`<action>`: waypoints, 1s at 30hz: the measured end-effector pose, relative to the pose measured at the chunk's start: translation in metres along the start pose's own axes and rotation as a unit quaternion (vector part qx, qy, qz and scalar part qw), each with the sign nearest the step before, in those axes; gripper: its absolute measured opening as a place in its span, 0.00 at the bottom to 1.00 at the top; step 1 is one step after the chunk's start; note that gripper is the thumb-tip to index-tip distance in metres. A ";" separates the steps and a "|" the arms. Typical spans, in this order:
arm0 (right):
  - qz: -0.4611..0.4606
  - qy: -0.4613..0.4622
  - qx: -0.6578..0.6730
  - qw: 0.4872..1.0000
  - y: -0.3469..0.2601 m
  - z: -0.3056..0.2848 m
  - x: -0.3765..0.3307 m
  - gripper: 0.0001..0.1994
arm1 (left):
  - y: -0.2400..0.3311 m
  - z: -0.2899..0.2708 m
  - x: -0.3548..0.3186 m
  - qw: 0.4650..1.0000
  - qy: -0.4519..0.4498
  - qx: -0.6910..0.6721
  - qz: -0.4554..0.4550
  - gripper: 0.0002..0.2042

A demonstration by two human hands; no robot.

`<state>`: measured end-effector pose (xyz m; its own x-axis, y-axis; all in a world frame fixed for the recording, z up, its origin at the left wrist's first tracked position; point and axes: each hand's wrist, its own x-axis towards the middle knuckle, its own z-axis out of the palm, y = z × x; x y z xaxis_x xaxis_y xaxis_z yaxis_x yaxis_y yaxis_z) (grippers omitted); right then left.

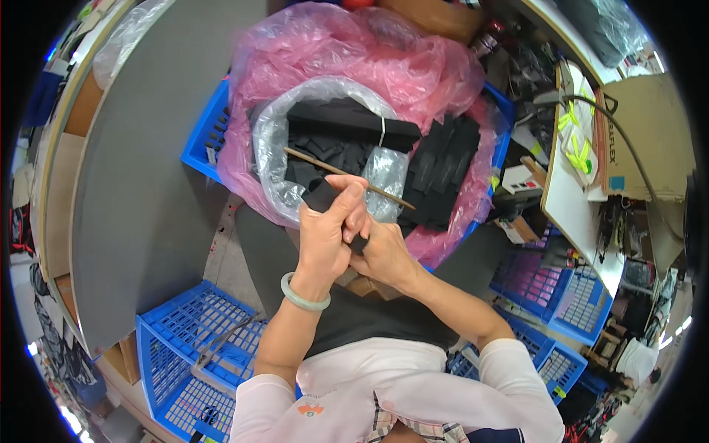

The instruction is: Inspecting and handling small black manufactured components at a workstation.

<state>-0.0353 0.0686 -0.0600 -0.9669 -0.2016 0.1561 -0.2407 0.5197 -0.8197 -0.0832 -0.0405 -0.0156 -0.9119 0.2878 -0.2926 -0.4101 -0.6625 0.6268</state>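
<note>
My left hand [323,240], with a pale bangle on the wrist, is closed around a black strip of material [320,197]. One end of the strip shows past the thumb; a bit more black shows between the palms. Pressed up against it, my right hand [388,255] is closed on the same strip, its fingertips partly hidden. A thin wooden stick [391,198] slants just beyond my fingers; whether a finger touches it I cannot tell. Beyond the hands, a clear plastic bag [269,140] holds small black pieces [340,156] and a long black bundle [347,122] with a white tie.
Pink plastic [310,44] lines a blue crate [199,140] that holds the clear bag and a stack of black strips [443,170]. A grey table [148,184] is on the left. Blue baskets [199,325] stand beside me. A cardboard box [646,140] sits at right.
</note>
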 end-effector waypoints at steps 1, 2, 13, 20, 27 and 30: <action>-0.009 0.000 -0.001 1.000 -0.003 -0.004 0.001 0.17 | 0.001 -0.001 0.000 1.000 -0.011 -0.019 0.011 0.06; -0.064 0.039 -0.020 0.997 -0.005 -0.008 0.000 0.16 | 0.003 0.001 -0.002 1.000 -0.020 -0.011 0.018 0.07; -0.088 0.079 0.012 0.993 -0.023 0.004 -0.012 0.14 | 0.005 0.021 -0.026 0.998 -0.045 -0.009 0.052 0.07; -0.066 0.123 -0.004 0.990 -0.034 -0.047 -0.042 0.15 | 0.028 0.003 -0.024 0.933 -0.039 0.306 0.185 0.06; -0.218 0.009 0.069 0.973 -0.073 -0.097 0.029 0.11 | 0.019 0.000 -0.033 0.873 -0.240 0.378 0.193 0.06; -0.169 -0.014 0.129 0.977 -0.070 -0.101 0.039 0.06 | 0.023 -0.001 -0.040 0.924 -0.312 0.204 -0.085 0.08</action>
<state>-0.0643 0.1084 0.0588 -0.8320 -0.3503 0.4301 -0.5138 0.1943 -0.8356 -0.0557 -0.0679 0.0093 -0.6113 0.7912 -0.0189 -0.4030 -0.2907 0.8678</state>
